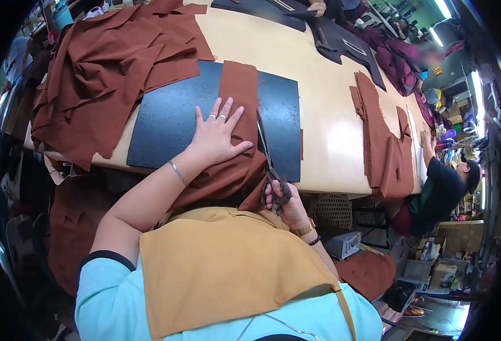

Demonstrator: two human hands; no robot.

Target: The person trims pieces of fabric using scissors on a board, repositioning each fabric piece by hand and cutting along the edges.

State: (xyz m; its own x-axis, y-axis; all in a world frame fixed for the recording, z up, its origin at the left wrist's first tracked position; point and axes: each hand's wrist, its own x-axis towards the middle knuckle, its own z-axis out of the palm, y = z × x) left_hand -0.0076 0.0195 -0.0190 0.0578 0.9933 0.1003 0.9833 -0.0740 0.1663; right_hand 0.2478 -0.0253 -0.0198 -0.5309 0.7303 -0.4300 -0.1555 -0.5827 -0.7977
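My left hand (pixel 220 133) lies flat with fingers spread on a strip of rust-brown fabric (pixel 238 82), pressing it against a dark cutting board (pixel 171 108). The fabric's lower end bunches and hangs over the table edge toward my body. In my right hand (pixel 284 203) is a pair of scissors (pixel 264 138), its handles wrapped in dark cloth. The blades point away from me along the fabric's right edge; whether fabric lies between them I cannot tell.
A large heap of rust-brown fabric (pixel 108 68) covers the table's left side. More cut pieces (pixel 375 136) lie at the right, near a person in a dark shirt (pixel 441 184). Dark garment pieces (pixel 341 42) and another person's hand (pixel 317 7) are at the far side.
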